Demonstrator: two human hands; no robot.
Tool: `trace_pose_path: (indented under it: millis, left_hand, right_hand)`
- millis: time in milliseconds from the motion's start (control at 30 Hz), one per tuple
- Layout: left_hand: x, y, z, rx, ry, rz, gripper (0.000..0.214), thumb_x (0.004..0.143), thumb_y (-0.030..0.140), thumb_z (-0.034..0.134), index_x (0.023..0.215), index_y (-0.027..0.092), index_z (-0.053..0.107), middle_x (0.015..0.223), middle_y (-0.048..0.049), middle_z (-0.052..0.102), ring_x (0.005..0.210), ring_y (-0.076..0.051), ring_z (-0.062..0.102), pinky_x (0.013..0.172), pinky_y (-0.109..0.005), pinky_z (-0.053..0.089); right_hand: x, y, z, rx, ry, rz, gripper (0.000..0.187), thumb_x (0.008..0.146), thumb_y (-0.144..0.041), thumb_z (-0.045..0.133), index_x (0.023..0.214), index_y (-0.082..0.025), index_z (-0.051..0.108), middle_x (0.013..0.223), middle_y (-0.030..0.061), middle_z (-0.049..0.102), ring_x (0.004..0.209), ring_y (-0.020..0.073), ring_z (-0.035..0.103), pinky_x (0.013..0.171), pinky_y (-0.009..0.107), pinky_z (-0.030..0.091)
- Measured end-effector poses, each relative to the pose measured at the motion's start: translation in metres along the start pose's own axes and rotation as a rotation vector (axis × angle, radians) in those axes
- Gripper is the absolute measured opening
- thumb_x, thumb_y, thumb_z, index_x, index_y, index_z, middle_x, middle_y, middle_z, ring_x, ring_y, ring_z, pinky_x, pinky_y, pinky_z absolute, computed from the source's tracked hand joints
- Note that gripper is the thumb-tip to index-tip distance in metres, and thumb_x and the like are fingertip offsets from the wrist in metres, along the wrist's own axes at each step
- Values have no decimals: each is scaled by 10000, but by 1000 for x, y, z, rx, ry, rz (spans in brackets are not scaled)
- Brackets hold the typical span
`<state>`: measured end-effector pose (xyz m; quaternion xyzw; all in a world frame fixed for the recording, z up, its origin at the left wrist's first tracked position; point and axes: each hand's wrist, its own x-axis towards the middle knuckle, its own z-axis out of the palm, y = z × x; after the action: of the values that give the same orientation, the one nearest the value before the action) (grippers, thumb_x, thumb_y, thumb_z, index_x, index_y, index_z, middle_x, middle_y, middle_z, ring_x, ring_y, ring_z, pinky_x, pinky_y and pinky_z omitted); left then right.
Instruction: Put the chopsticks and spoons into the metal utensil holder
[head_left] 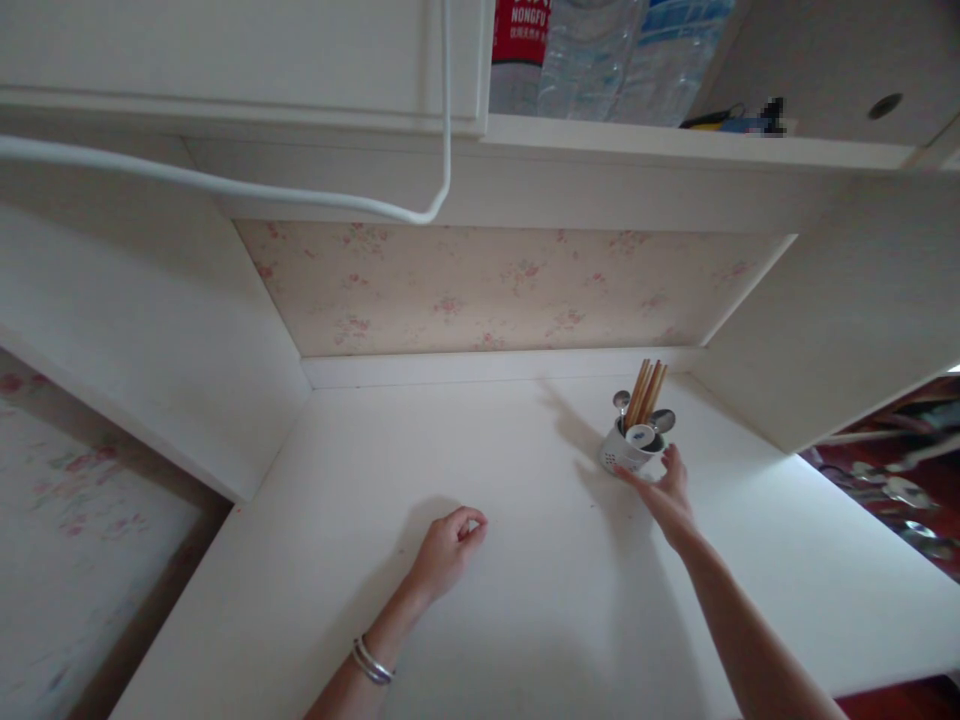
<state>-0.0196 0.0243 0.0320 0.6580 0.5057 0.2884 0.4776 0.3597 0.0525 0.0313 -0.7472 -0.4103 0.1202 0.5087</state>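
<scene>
Toward the back right of the white desk stands a white utensil holder [620, 455] with small holes in its wall. It carries several wooden chopsticks [646, 393], two metal spoons [664, 420] and a white round-ended piece [640, 435], possibly a ceramic spoon. My right hand [667, 497] grips the holder low down from the front, thumb at its left and fingers at its right. My left hand [442, 548] rests curled over the desk's middle, thumb and forefinger tips together, nothing visible in it. It is apart from the holder.
The white desktop [450, 440] is bounded by side panels. Overhead, a shelf [675, 140] bears several water bottles [592, 60], and a white cable [300, 195] hangs in front. Past the right panel, metal items [907, 492] lie on something red.
</scene>
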Motion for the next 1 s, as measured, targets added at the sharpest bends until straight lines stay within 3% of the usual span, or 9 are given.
trace_pose_path:
  millis: [100, 133, 200, 267, 367, 467, 600, 767, 1000]
  left_hand:
    - [1, -1, 0, 3, 6, 1, 285, 869, 384, 516, 927, 163, 686, 562, 63, 362, 542, -115, 364, 539, -251, 242]
    - [2, -2, 0, 5, 5, 0, 282, 868, 374, 515, 934, 164, 691, 562, 62, 362, 543, -115, 363, 541, -252, 243]
    - [4, -3, 1, 10, -8, -6, 284, 864, 355, 515, 964, 167, 703, 561, 60, 367, 541, -116, 363, 543, -254, 244]
    - [5, -3, 2, 18, -20, -14, 298, 861, 350, 516, 997, 170, 710, 564, 57, 376, 541, -118, 368, 545, -255, 247]
    - [5, 0, 1, 22, -21, -18, 318, 867, 380, 521, 1020, 168, 702, 573, 57, 386, 548, -120, 383, 552, -253, 262]
    - [3, 4, -2, -24, -21, -21, 355, 879, 456, 513, 1010, 165, 668, 579, 61, 402, 554, -121, 398, 551, -248, 279]
    - [0, 4, -6, -104, -29, -5, 375, 902, 504, 463, 880, 162, 616, 675, 26, 519, 642, -134, 468, 609, -243, 344]
    - [1, -2, -6, -66, -8, -7, 376, 917, 468, 428, 768, 168, 600, 691, 3, 573, 679, -146, 498, 644, -246, 368]
    - [2, -1, -6, -55, -40, -13, 377, 910, 452, 446, 773, 158, 638, 705, -9, 628, 660, -141, 519, 630, -245, 373]
  right_hand:
    - [-34, -6, -10, -162, 132, 18, 1050, 558, -505, 804, 1427, -156, 328, 1371, 197, 429, 1281, 392, 391, 1053, 512, 340]
    - [-48, -9, -10, -153, 204, 6, 969, 600, -512, 775, 1404, -168, 359, 1334, 177, 462, 1241, 376, 433, 1043, 523, 345]
    - [-77, -16, -4, -32, 231, 14, 786, 685, -518, 725, 1332, -193, 418, 1241, 144, 531, 1090, 305, 550, 953, 461, 438]
    - [-104, -24, 11, 108, 88, 78, 588, 748, -541, 672, 1205, -224, 484, 1062, 82, 612, 874, 233, 617, 777, 364, 511]
    - [-135, -39, 42, 157, -227, 109, 363, 816, -567, 595, 921, -221, 571, 746, 4, 608, 644, 180, 567, 599, 284, 458]
    - [-156, -61, 74, 167, -445, 40, 389, 848, -587, 543, 724, -218, 549, 561, -43, 485, 519, 150, 448, 496, 258, 340]
    - [-172, -91, 108, 178, -624, -63, 475, 896, -589, 474, 606, -213, 492, 522, -51, 421, 506, 130, 396, 491, 247, 297]
    - [-184, -100, 131, 149, -691, -149, 503, 949, -560, 383, 606, -211, 500, 530, -43, 460, 516, 126, 417, 506, 237, 308]
    - [-186, -97, 124, 115, -712, -192, 463, 969, -517, 369, 637, -221, 496, 562, -31, 507, 535, 139, 471, 553, 239, 337]
